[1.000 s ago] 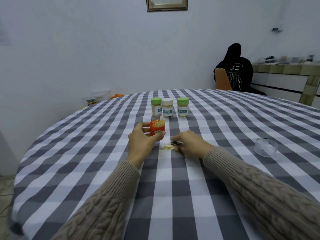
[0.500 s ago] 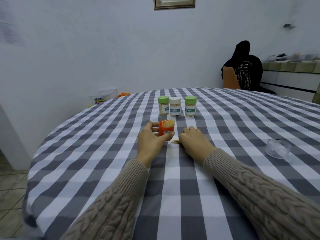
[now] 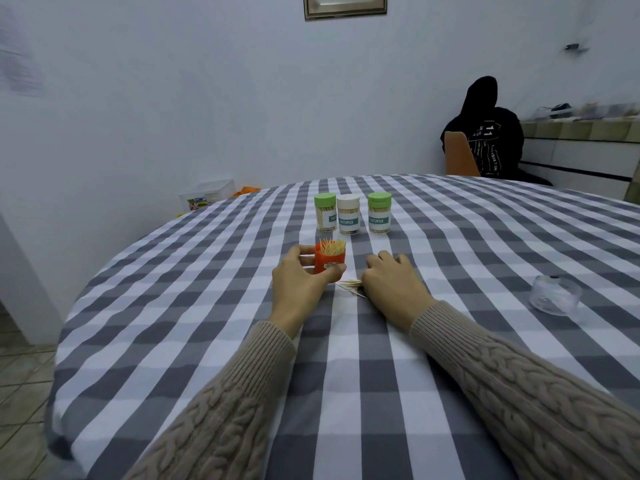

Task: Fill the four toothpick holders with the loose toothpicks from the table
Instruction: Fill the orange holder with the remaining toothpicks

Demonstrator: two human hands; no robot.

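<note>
- While the left hand (image 3: 300, 285) curls round the orange toothpick holder (image 3: 330, 265), thumb on its near side and fingers round its far left side, the holder stands upright on the checked tablecloth (image 3: 194, 306), its top open and packed with toothpicks that stick up above the rim.
- Just right of that holder, the right hand (image 3: 393, 289) lies knuckles-up on the cloth with its fingers curled down; a small bunch of loose toothpicks (image 3: 350, 285) pokes out from under its left edge, and the fingers seem to be gathering them, though the grip itself is hidden beneath the hand.
- A few stray toothpicks lie on the cloth on the near side of the bunch, in the gap between the two hands.
- Farther off, three closed holders stand in a row, close together: a green-lidded holder (image 3: 325, 212) on the left, a white-lidded holder (image 3: 348, 214) in the middle, and a second green-lidded holder (image 3: 379, 212) on the right; each has a label reading TOOTHPICK and shows toothpicks through its clear wall.
- Well to the right, near the table's edge, a clear plastic lid (image 3: 554, 298) sits on the cloth, apart from everything else.
- Both forearms wear beige cable-knit sleeves (image 3: 519, 393).
- Beyond the far right side of the table, a person in dark clothing (image 3: 485, 133) sits on a tan chair (image 3: 460, 154), turned away.
- A framed picture (image 3: 345, 5) hangs high on the pale wall.
</note>
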